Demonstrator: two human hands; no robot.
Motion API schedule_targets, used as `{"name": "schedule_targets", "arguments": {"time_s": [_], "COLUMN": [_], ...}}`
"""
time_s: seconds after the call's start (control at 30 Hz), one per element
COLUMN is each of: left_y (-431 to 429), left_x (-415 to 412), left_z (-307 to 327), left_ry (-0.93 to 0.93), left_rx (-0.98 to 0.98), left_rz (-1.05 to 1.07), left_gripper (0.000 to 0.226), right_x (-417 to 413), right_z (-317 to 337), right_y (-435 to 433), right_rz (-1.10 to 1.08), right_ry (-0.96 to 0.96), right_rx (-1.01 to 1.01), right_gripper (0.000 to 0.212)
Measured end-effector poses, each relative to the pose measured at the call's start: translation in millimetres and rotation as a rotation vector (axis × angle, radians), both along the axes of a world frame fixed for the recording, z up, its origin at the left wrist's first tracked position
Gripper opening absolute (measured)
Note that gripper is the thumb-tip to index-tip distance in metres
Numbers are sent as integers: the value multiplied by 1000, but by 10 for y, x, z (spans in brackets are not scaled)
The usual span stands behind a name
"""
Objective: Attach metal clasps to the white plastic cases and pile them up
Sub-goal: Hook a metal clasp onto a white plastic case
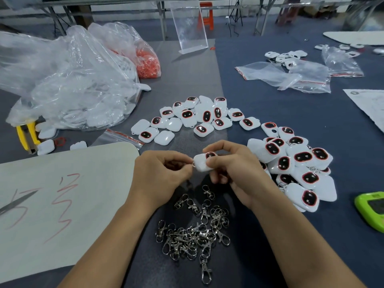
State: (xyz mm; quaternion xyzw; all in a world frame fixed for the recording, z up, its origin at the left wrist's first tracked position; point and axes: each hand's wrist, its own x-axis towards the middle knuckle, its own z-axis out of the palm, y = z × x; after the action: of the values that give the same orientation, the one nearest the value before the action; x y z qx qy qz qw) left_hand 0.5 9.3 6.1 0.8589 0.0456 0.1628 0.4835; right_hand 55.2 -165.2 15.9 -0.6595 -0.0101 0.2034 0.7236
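My right hand grips a white plastic case with a dark red-rimmed window, held above the table centre. My left hand pinches a small metal ring or clasp at the case's left end; the clasp itself is mostly hidden by my fingers. A heap of loose metal clasps lies just below my hands. A spread of white cases lies behind my hands. A denser pile of cases, some with clasps showing, sits to the right.
A large clear bag of white parts and a bag of red rings stand at the left. A white board with red marks, a yellow tool, empty zip bags and a green device surround the work spot.
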Motion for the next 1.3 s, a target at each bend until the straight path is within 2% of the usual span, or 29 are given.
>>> {"name": "schedule_targets", "arguments": {"time_s": [0.2,0.37,0.53,0.7,0.83,0.9,0.97,1.03,1.13,1.2,1.3], "left_y": [11,-19,-26,22,28,37,39,40,29,15,-33], "left_x": [35,27,7,1,-38,-59,-81,-85,-58,-38,-33], "left_z": [45,81,102,104,114,112,117,124,136,125,115], "left_ry": [-57,-93,-24,80,12,-20,-45,-79,-61,-31,26], "left_rx": [-213,-304,-281,-100,160,252,271,196,-35,-175,-338], "left_rz": [-96,-109,-70,-65,-16,-14,-14,0,6,-37,-118], "left_gripper": [35,19,13,23,19,17,18,21,22,22,8], "right_x": [19,17,-12,-63,-118,-143,-154,-155,-144,-135,-117], "right_z": [37,38,54,39,-21,-44,-33,1,55,70,92], "right_y": [-54,-32,-35,0,69,105,116,110,94,83,55], "right_rz": [31,28,33,0,-49,-59,-63,-72,-61,-48,-34], "right_ry": [181,255,208,-30,-299,-355,-322,-193,14,81,128], "right_rx": [161,207,191,67,-116,-155,-117,20,193,246,300], "right_gripper": [20,21,21,24,22,22,24,26,24,23,23]}}
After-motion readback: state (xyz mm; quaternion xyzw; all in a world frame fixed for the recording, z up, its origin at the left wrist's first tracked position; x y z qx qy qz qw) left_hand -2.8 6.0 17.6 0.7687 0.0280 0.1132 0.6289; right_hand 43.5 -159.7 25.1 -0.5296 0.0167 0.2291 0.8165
